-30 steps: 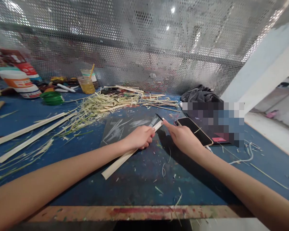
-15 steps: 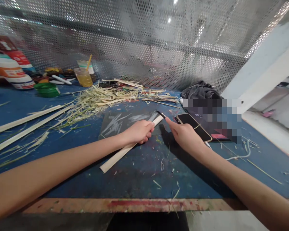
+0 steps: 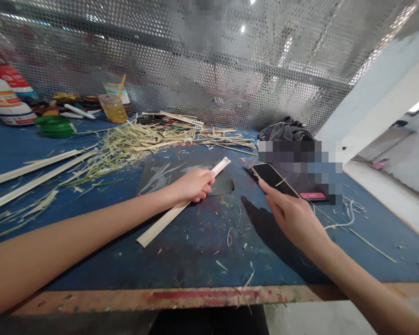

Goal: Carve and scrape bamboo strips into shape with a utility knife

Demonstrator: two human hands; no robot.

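My left hand (image 3: 197,184) is closed around a pale, flat bamboo strip (image 3: 164,225), which slants from near the table's front toward the back right. The strip's far end sticks out past my fingers, over a dark scratched sheet (image 3: 164,177). To the right, my right hand (image 3: 291,211) is closed on a small knife, its index finger stretched forward. The knife's dark blade (image 3: 250,172) shows past the fingertip, beside the phone; the handle is hidden in the hand. Blade and strip are apart.
A phone (image 3: 274,179) lies beyond my right hand, near a white cable (image 3: 351,216). Shavings (image 3: 125,144) pile up at the back left, with two more bamboo strips (image 3: 38,181). A cup of yellowish liquid (image 3: 114,109), a green tape roll (image 3: 56,126) and paint tubs (image 3: 10,109) stand behind.
My right hand with the knife has moved right and toward me, off the strip's far end. The left hand keeps its grip on the strip. The view has shifted slightly.
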